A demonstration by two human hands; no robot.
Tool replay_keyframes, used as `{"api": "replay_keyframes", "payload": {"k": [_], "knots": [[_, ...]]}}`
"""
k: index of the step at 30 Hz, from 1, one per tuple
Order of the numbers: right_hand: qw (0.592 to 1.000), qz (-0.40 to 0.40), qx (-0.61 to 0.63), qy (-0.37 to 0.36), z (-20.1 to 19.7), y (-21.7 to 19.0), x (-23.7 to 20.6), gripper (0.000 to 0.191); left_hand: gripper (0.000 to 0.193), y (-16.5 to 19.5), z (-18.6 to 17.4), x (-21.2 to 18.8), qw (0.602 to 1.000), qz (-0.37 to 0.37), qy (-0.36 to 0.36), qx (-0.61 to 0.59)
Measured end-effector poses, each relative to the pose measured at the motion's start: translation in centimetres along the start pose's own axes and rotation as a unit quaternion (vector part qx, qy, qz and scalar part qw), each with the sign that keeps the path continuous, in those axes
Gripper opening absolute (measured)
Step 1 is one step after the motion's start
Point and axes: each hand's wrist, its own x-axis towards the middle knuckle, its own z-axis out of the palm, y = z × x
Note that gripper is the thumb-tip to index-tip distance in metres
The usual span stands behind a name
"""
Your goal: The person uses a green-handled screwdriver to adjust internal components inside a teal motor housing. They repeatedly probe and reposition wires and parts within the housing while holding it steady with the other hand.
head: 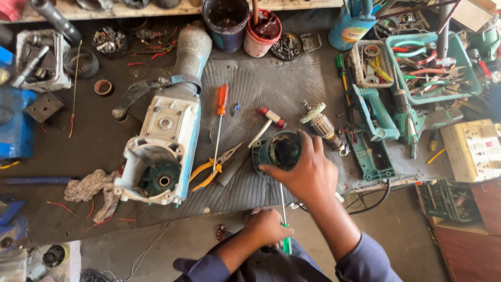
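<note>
Your right hand (308, 175) is gripping the round motor housing (279, 151), fingers curled and clamped over its near rim, thumb pointing toward the open bore. Your left hand (266, 228) is closing tight around the green-handled screwdriver (284, 230), its thin shaft running up under your right palm toward the housing.

Doing it well, as I judge it: keep the housing pressed flat on the ribbed rubber mat (271, 89) so it is not turning with the driver, hold the shaft in line with the fastener, and press down before you twist.

Just beyond your right fingertips the armature (321, 124) is lying on its side; just left of them a small hammer (266, 125) and the yellow-handled pliers (214, 169). Farther left, an orange-handled screwdriver (221, 117), then the big demolition hammer body (167, 141). Well to the right, a teal tool casing (373, 130) and a teal tray (462, 62) of hand tools.

Hidden: the driver tip and whatever it is meeting, covered by your right palm. The bore's inside is too dark to read. The driver handle is mostly buried in your left fist.
</note>
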Motion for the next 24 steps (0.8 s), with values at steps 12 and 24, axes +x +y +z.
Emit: {"api": "replay_keyframes", "payload": {"k": [12, 24], "knots": [[0.863, -0.344, -0.286, -0.234, -4.2, 0.5, 5.1, 0.098, 0.014, -5.4, 3.9, -7.5, 0.869, 0.363, 0.337, 0.002], [0.726, -0.578, -0.245, -0.282, -7.5, 1.6, 1.9, 0.101, 0.022, -8.5, 2.9, -10.5, 0.970, 0.031, 0.239, 0.012]]}}
